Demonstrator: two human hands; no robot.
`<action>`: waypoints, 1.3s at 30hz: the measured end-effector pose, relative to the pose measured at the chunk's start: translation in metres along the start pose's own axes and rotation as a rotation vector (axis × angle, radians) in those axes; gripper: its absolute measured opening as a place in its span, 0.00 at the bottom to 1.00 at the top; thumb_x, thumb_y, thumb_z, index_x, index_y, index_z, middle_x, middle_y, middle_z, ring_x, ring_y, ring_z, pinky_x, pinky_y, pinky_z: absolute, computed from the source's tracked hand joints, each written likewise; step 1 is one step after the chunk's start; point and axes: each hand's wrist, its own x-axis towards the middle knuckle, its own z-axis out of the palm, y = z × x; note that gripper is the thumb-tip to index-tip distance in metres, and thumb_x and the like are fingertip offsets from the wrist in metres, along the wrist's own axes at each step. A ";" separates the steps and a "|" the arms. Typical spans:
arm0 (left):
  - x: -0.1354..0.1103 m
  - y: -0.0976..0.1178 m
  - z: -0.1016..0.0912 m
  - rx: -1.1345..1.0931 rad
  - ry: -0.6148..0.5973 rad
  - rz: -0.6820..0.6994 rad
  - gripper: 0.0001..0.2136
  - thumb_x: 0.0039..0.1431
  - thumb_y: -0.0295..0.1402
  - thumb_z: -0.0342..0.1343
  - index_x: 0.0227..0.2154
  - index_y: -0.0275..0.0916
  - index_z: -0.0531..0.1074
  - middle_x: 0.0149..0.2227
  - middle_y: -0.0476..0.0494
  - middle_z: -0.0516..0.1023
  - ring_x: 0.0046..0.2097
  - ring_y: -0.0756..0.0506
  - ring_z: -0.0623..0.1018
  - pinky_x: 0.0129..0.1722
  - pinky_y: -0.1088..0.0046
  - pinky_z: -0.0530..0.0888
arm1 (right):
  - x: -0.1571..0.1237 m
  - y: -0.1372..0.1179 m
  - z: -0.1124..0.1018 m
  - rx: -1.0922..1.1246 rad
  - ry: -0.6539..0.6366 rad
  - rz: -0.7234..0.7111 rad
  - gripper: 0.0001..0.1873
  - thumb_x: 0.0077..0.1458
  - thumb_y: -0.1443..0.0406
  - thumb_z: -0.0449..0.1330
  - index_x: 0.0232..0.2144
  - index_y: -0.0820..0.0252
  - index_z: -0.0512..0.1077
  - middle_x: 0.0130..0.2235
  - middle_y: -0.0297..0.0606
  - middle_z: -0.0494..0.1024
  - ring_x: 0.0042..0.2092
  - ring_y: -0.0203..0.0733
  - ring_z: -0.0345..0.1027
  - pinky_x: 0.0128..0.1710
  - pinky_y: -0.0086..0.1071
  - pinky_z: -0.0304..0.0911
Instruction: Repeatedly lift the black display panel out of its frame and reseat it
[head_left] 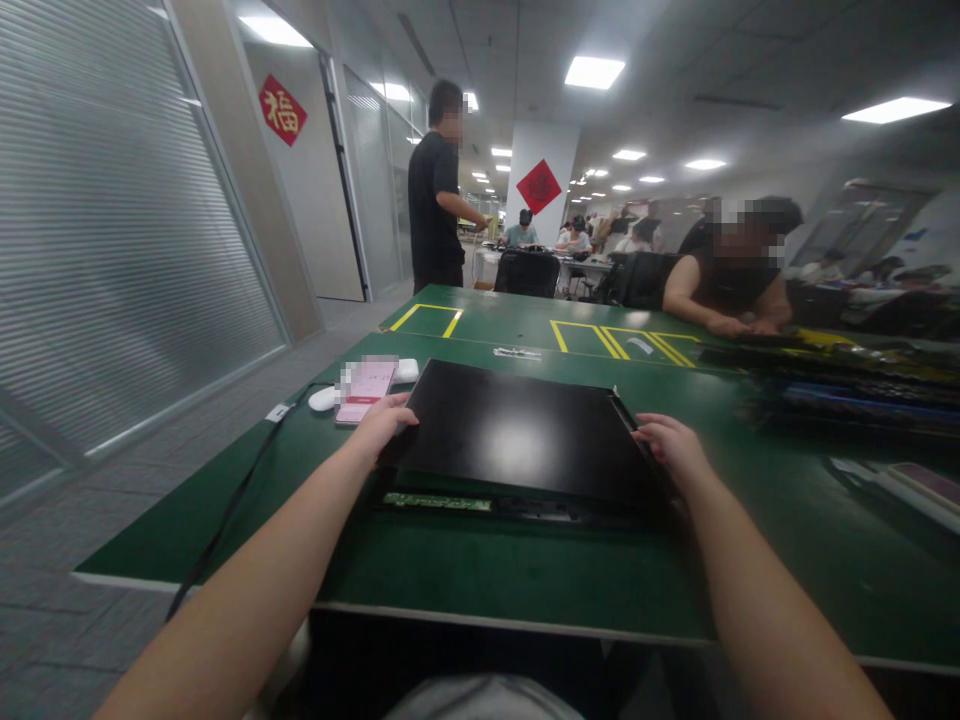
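On the green table (525, 590) a black panel (517, 430) is laid flat, near the front edge, with a green circuit strip (436, 501) exposed at its near side; should one side be gripped unevenly, the panel could be twisted or dropped onto that strip; the left edge is grasped by the half-curled left hand (384, 425), the right edge by the right hand (670, 447); a pink phone (365, 391) is seen just beside the left hand

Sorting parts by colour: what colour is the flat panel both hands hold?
The panel is glossy black; the head view shows it best.
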 end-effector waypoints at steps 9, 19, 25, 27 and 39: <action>-0.010 0.009 0.010 -0.041 -0.004 -0.010 0.23 0.33 0.22 0.59 0.38 0.39 0.74 0.31 0.46 0.83 0.39 0.37 0.82 0.40 0.61 0.78 | -0.003 -0.002 0.000 -0.012 0.026 -0.013 0.21 0.34 0.62 0.62 0.35 0.63 0.76 0.28 0.43 0.78 0.24 0.36 0.64 0.20 0.27 0.49; -0.010 0.004 0.012 -0.018 -0.059 0.027 0.22 0.36 0.20 0.61 0.40 0.38 0.70 0.37 0.42 0.84 0.41 0.38 0.83 0.40 0.64 0.78 | -0.003 -0.002 -0.001 -0.036 0.064 -0.038 0.17 0.35 0.62 0.61 0.32 0.62 0.76 0.28 0.44 0.78 0.26 0.39 0.67 0.20 0.28 0.50; -0.012 0.005 0.014 0.031 -0.012 0.026 0.21 0.38 0.19 0.61 0.39 0.38 0.69 0.35 0.44 0.83 0.42 0.38 0.82 0.42 0.63 0.78 | -0.005 -0.002 -0.001 -0.178 0.079 -0.082 0.17 0.35 0.62 0.61 0.32 0.61 0.78 0.28 0.40 0.78 0.28 0.40 0.67 0.25 0.31 0.57; -0.013 0.005 0.014 0.044 -0.006 0.016 0.20 0.38 0.20 0.61 0.39 0.38 0.70 0.32 0.45 0.82 0.42 0.37 0.82 0.42 0.62 0.78 | -0.006 -0.003 -0.002 -0.235 0.078 -0.098 0.17 0.36 0.61 0.61 0.32 0.61 0.79 0.27 0.39 0.78 0.27 0.39 0.65 0.26 0.32 0.58; -0.007 0.000 0.011 0.060 -0.051 0.044 0.20 0.39 0.21 0.62 0.39 0.38 0.72 0.35 0.43 0.84 0.42 0.38 0.82 0.42 0.62 0.79 | -0.001 0.001 -0.004 -0.364 0.067 -0.124 0.15 0.37 0.60 0.61 0.31 0.57 0.80 0.27 0.37 0.78 0.31 0.43 0.68 0.31 0.34 0.60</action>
